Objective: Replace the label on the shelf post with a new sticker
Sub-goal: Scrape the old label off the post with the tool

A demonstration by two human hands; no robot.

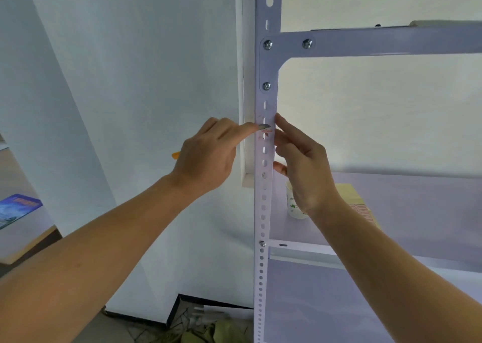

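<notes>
1. Scraping at the pale lilac perforated metal shelf post (265, 212), my left hand (208, 154) is clenched around a small utility knife with a grey metal blade (264, 126); the blade tip lies on the post's front face.
2. An orange end of the knife handle (175, 155) pokes out of my fist at 9 o'clock.
3. Just below the blade, at 6 o'clock from its tip, sits what remains of the old label with thin red lines (266, 131); it is too small to read.
4. My right hand (302, 167) grasps nothing: its fingers are loosely spread, their tips touching the post's right edge at 3 o'clock from the label, bracing it.
5. At 12 o'clock from the label, three silver bolts fix a lilac corner bracket (268, 63) that joins the post to a horizontal lilac beam (391, 41).
6. At 5 o'clock from my right hand, on the lilac shelf board (417, 212), stands a white paper cup with green print (293, 207), partly hidden behind my wrist.
7. Near the cup, at its 3 o'clock, lies a yellowish sheet of red-printed stickers (362, 209), mostly hidden by my forearm.
8. Beyond the post, at 9 o'clock, is a white wall (143, 55).
</notes>
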